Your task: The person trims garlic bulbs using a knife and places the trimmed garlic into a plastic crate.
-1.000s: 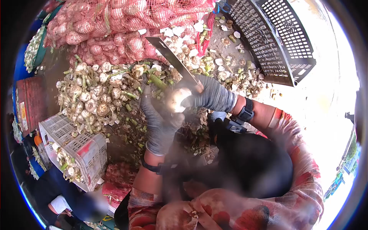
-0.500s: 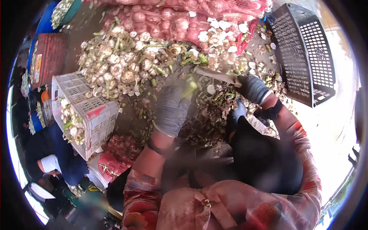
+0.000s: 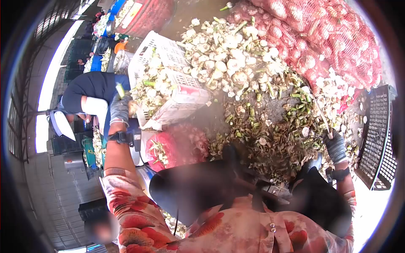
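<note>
My left hand (image 3: 120, 110), in a grey glove, is closed around a garlic bulb (image 3: 133, 108) with a short green stem stub. It is at the left end of a white plastic crate (image 3: 187, 93) that holds trimmed garlic (image 3: 154, 90). Far to the right, my gloved right hand (image 3: 336, 148) grips a long, narrow knife (image 3: 321, 113), its blade pointing up and away from me over the trimmings. Between the hands, cut stems and dry leaves (image 3: 270, 139) cover the ground.
A heap of garlic (image 3: 232, 59) lies behind the crate, beside large red mesh sacks (image 3: 312, 38). A black crate (image 3: 375, 135) stands at right. Near my knees is a smaller red mesh bag (image 3: 162, 147). Another person (image 3: 90, 95) bends over just beyond my left hand.
My left hand has swung left from the trimmings to the white crate with the garlic. The view has turned left, and my right hand with the knife now appears further right and lower.
</note>
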A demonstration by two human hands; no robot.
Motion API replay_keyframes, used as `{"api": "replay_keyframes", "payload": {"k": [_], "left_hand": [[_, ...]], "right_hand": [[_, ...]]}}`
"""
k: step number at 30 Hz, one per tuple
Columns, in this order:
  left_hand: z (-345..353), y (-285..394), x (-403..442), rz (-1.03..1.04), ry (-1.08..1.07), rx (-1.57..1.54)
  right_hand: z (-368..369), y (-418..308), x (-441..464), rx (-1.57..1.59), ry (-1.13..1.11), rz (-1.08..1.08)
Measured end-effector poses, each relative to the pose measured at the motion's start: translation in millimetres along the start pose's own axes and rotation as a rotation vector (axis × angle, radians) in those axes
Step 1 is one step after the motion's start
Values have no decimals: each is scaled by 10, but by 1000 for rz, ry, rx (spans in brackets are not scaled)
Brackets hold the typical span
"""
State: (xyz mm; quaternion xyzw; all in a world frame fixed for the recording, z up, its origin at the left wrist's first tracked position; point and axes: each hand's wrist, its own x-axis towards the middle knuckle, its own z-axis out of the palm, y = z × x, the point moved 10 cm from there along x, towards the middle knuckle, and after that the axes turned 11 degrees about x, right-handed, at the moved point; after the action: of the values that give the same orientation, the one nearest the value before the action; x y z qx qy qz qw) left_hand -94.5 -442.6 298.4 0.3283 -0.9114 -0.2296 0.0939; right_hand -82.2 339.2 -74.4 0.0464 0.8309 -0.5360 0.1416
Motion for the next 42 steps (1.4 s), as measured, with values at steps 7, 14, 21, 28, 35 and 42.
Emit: {"api": "replay_keyframes", "payload": {"k": [7, 14, 21, 28, 35, 42], "left_hand": [[567, 1763, -296, 626, 693, 332], [4184, 2672, -1644, 975, -292, 299], [4968, 2583, -2091, 819, -295, 773], [4847, 1712, -3267, 1017, -811, 271], [4517, 2703, -2059, 894, -278, 72], [5185, 2829, -2232, 954, -365, 675]], "right_hand": [[-149, -159, -187, 21, 73, -4], [-198, -328, -368, -170, -3, 137], [-258, -215, -470, -105, -29, 257], [-267, -248, -361, -104, -31, 225], [-302, -260, -427, -24, 35, 145], [-278, -163, -448, -85, -44, 261]]}}
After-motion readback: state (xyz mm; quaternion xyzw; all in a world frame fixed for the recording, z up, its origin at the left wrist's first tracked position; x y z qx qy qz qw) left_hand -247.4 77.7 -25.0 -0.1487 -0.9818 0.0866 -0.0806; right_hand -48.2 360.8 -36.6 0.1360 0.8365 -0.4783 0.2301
